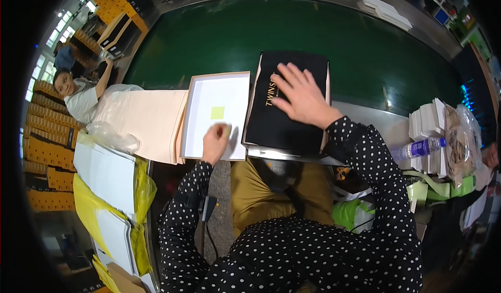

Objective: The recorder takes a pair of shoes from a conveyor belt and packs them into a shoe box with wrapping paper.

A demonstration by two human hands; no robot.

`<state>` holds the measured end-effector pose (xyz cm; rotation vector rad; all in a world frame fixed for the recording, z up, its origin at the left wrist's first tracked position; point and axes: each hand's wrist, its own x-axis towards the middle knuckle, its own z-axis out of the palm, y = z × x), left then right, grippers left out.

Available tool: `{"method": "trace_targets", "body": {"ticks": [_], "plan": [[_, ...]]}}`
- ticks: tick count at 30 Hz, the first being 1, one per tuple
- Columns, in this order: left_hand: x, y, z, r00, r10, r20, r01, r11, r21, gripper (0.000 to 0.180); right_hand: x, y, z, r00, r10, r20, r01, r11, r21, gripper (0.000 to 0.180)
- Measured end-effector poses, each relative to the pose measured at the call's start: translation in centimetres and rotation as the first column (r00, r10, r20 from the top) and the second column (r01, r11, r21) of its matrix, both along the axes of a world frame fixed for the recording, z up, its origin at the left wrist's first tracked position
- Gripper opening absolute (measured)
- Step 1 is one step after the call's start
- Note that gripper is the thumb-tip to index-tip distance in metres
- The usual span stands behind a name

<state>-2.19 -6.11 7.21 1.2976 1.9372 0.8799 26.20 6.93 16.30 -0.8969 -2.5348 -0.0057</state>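
Observation:
My right hand (302, 95) lies flat with spread fingers on a black cloth piece (284, 128) with gold lettering. That cloth fills an open box (254, 148) in front of me, its pale edges showing along the sides. Over the near part of a shallow white-lined box lid (201, 113), my left hand (215, 142) is closed, thumb and fingers together. Anything in its fingertips is too small to make out. A light green square (217, 113) sits on the lid's inner face, just beyond my left hand.
Pale pink sheets (151, 120) and clear plastic (117, 115) lie left of the lid. Stacked white boards (104, 173) in yellow wrapping stand nearer. A green belt (360, 53) stretches beyond. At right are a water bottle (420, 148) and white stacks (428, 118). A person (83, 97) is at far left.

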Motion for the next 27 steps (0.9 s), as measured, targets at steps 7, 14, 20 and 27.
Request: {"method": "trace_targets", "body": {"ticks": [7, 14, 20, 27], "plan": [[3.5, -6.0, 1.6, 0.809, -0.209, -0.550, 0.268, 0.963, 0.029, 0.049, -0.9, -1.2, -3.7, 0.935, 0.300, 0.190, -0.251, 0.937, -0.245, 0.066], [3.8, -7.9, -2.7, 0.751, 0.018, -0.660, 0.196, 0.949, 0.248, 0.016, -3.0, -3.0, 0.8, 0.908, 0.417, -0.043, -0.415, 0.878, -0.238, 0.052], [-0.6, -6.7, 8.9, 0.889, 0.412, 0.199, -0.441, 0.657, 0.611, 0.020, -6.4, 3.0, -2.8, 0.905, 0.393, -0.165, -0.408, 0.689, -0.599, 0.041], [0.0, -6.6, 15.7, 0.397, 0.074, 0.915, -0.843, 0.423, 0.332, 0.018, -10.9, 11.7, -4.9, 0.916, -0.011, -0.402, -0.389, 0.228, -0.893, 0.079]]}}
